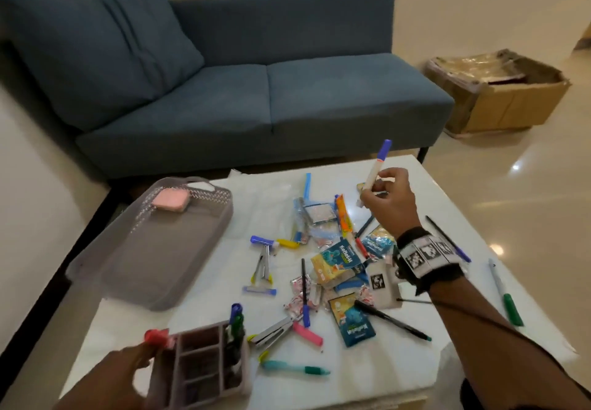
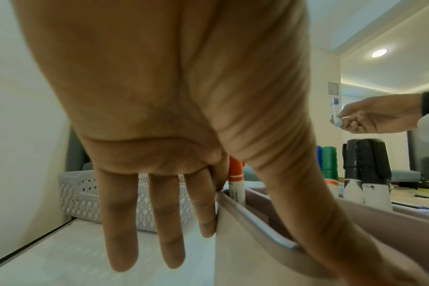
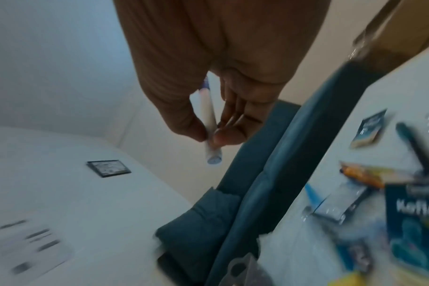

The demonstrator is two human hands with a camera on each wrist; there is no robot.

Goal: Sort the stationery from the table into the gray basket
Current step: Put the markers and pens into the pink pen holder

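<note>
My right hand [image 1: 371, 190] is raised above the far side of the white table [image 1: 447, 185] and pinches a white marker with a blue cap [image 1: 377, 166], cap up. The right wrist view shows thumb and fingers of that hand [image 3: 208, 135] closed on the marker's [image 3: 209, 116] lower barrel. At the near left, my left hand [image 1: 140, 358] grips the wall of a small divided organizer [image 1: 204, 365], thumb inside and fingers [image 2: 164, 212] straight down the outside. A red marker [image 2: 235, 180] and blue and green markers [image 1: 236, 317] stand in it. The large gray basket [image 1: 153, 256] lies at the left and holds a pink block [image 1: 171, 203].
Pens, markers, razors, a stapler [image 1: 271, 333] and snack sachets [image 1: 335, 259] are strewn over the middle of the table. A green marker [image 1: 511, 308] lies near the right edge. A blue sofa [image 1: 256, 89] stands behind the table and a cardboard box [image 1: 502, 99] on the floor at the right.
</note>
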